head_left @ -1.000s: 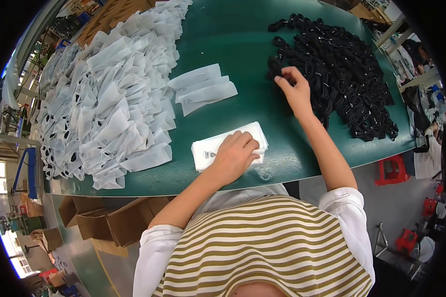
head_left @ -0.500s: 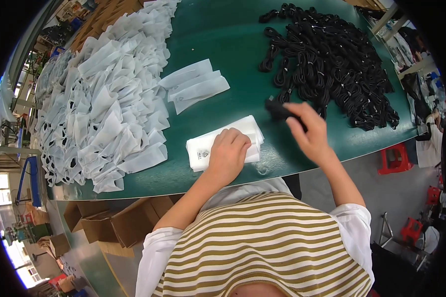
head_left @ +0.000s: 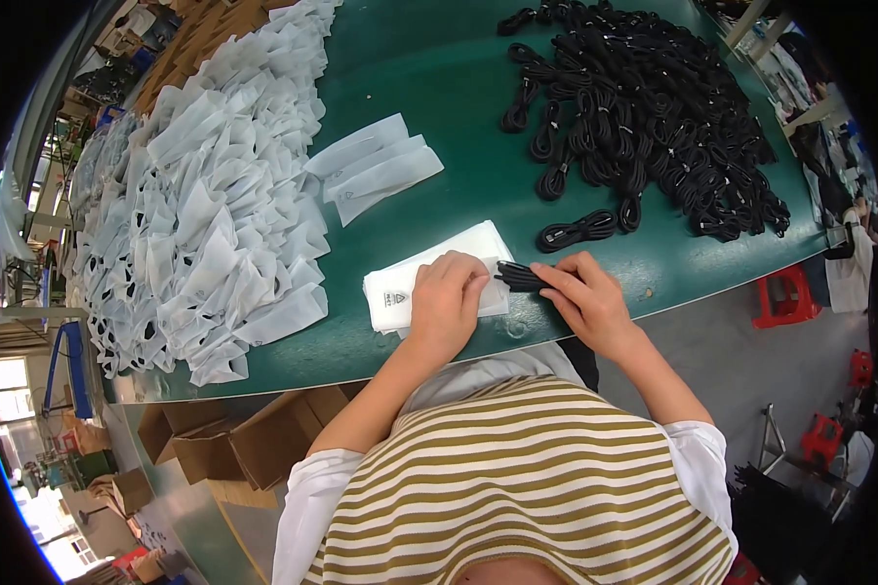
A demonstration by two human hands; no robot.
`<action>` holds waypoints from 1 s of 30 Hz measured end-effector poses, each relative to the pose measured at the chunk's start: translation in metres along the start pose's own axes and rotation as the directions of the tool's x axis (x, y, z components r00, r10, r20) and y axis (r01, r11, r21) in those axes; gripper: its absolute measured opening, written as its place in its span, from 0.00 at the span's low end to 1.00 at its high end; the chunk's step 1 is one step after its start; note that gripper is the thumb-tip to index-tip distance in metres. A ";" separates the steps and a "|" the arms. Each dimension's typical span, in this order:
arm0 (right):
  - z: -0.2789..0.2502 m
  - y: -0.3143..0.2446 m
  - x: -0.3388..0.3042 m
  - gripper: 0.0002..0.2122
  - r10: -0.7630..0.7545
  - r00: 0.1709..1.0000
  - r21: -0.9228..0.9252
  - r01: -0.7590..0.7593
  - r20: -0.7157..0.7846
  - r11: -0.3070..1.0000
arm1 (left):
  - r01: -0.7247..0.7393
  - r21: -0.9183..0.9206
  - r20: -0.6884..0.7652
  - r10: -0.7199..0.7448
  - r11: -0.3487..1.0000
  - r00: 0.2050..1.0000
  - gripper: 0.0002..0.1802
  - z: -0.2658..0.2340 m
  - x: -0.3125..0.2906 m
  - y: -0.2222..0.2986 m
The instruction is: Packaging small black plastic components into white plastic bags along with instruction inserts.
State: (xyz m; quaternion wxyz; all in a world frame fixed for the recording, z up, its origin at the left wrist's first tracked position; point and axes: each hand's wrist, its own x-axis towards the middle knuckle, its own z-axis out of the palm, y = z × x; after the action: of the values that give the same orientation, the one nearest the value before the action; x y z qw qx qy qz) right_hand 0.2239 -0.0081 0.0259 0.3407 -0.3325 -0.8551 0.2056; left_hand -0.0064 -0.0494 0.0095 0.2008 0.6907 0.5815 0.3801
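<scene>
A stack of white translucent plastic bags (head_left: 392,300) with small dark print lies near the table's front edge. My left hand (head_left: 447,300) rests on it, its fingers closed in a pinch at the open right end of the top bag. Just right of the stack, my right hand (head_left: 595,300) grips a coiled black cable (head_left: 519,276) between thumb and fingers. The cable's left end reaches the bag's mouth, close to my left fingertips; whether it is inside the bag I cannot tell.
A large heap of filled white bags (head_left: 224,195) covers the table's left side. Several bags (head_left: 380,166) lie beyond the stack. Bundled black cables (head_left: 654,117) pile up at the right, with one cable bundle (head_left: 578,230) apart. A red stool (head_left: 788,295) stands beyond the table edge.
My right hand has come left and nearer with the coiled cable, bringing it to the stack's right end. My left hand stays on the stack. A separate cable bundle now shows where the right hand was.
</scene>
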 end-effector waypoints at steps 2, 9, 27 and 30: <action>-0.004 -0.002 0.003 0.16 -0.078 0.996 -0.050 0.080 0.047 0.996 | 0.067 -0.092 0.002 -0.067 0.993 0.998 0.06 -0.001 -0.001 0.002; 0.010 0.006 0.002 0.11 0.419 0.862 0.563 -0.504 0.284 0.655 | -0.298 -0.040 -0.078 0.294 0.954 0.953 0.08 -0.017 0.014 0.016; 0.031 -0.058 0.064 0.14 -0.049 0.991 0.156 0.068 -0.122 0.985 | -0.012 -0.612 -0.300 -0.218 0.790 0.929 0.04 -0.103 0.039 0.001; 0.004 -0.024 0.066 0.17 -0.094 0.991 -0.314 0.060 -0.094 0.947 | 0.004 -0.392 -0.471 -0.204 0.920 0.858 0.05 -0.112 0.057 -0.006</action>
State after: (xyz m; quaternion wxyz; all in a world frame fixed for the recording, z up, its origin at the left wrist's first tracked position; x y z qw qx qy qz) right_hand 0.1746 0.0216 0.0664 0.3373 -0.3588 -0.8696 0.0368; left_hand -0.0934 -0.0120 0.0924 0.1918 0.4827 0.5666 0.6396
